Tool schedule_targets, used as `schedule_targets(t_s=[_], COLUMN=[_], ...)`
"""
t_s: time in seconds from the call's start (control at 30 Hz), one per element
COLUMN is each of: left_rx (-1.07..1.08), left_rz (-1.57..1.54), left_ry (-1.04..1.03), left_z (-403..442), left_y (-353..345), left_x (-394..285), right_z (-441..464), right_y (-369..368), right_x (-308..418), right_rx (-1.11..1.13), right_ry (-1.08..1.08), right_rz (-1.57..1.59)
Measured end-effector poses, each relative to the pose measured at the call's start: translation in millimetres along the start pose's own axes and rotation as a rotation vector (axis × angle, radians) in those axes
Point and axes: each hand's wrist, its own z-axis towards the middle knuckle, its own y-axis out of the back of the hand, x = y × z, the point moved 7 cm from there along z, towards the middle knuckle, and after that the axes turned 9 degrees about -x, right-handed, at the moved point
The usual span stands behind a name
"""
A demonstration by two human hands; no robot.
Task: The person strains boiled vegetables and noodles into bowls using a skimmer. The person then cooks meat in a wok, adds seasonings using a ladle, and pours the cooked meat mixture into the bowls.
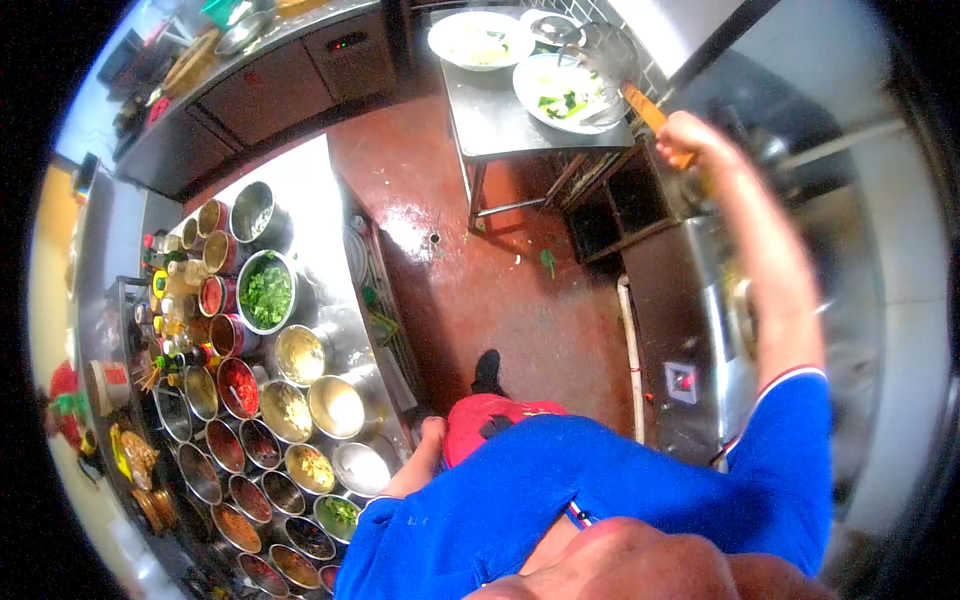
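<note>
The right hand [688, 140] was clamped on the wooden handle [643, 106] of a skimmer [608, 60], its fingers wrapped near the butt end, with the arm stretched well forward. The left hand [432, 430] hung low by the red apron [480, 425], well apart from the other; its fingers were hidden, so I could not tell whether they were closed or held anything.

The skimmer's wire head overlapped the right side of a white bowl [530, 107] on the far worktop [500, 140]. The head was blurred, and whether it touched the bowl or the greens [562, 103] inside, or carried anything, could not be told. A second bowl [440, 46] stood just beside, to the left.

The skimmer looked stiff and fairly light, though a load at the wire end would likely weigh on the wrist with the grip so far back. The handle was the place to hold it: dry wood should grip well, while wet or oily wood could slip. The greens looked soft and easily bruised. The bowl, by its gloss, was probably slick and perhaps breakable, best taken by opposite sides of its rim.
</note>
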Motion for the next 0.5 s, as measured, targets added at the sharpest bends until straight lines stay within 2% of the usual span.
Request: schedule_targets(t_s=[0.13,0.23,0.3,0.37,0.47,0.5], left_rx=[0.105,0.017,0.015,0.011,0.044,-0.002], left_rz=[-0.207,-0.158,-0.130,-0.106,-0.450,-0.357], left_ry=[0.053,0.109,0.093,0.078,0.484,0.426], left_z=[1.0,23.9,39.8,51.3,27.3,24.8], left_y=[25.9,20.1,16.9,16.1,47.8,59.5], left_x=[-34.3,-29.7,-30.7,-33.8,-68.9,-82.2], right_z=[-22.8,-17.4,-29.7,-3.4,-31.1,-38.0], right_y=[9.1,-11.2,-24.7,-18.9,-24.4,-30.3], right_x=[18.2,-0.6,-11.5,-32.8,-40.8,-52.0], right_rx=[-0.126,-0.344,-0.274,-0.409,-0.446,-0.499], right_ry=[0.097,0.332,0.300,0.468,0.407,0.447], right_rz=[-0.270,-0.444,-0.532,-0.620,-0.560,-0.467])
